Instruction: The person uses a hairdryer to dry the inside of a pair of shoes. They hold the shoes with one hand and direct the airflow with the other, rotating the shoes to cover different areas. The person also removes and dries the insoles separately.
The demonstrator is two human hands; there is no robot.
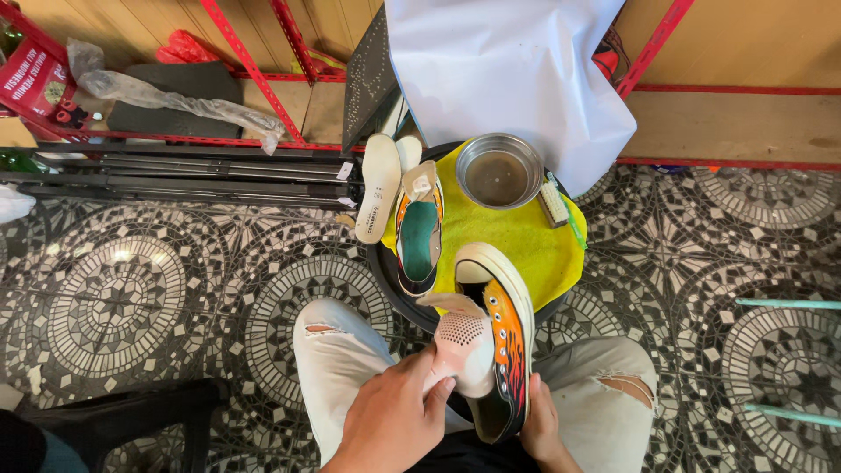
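Pulling an insole from a shoe over my lap.
My left hand (390, 420) grasps the white insole (462, 350); my right hand (543, 429) grips the flame-print shoe (508, 337) by its heel.

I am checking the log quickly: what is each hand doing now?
Left hand: closed on the white perforated insole.
Right hand: holding the flame-print sneaker.
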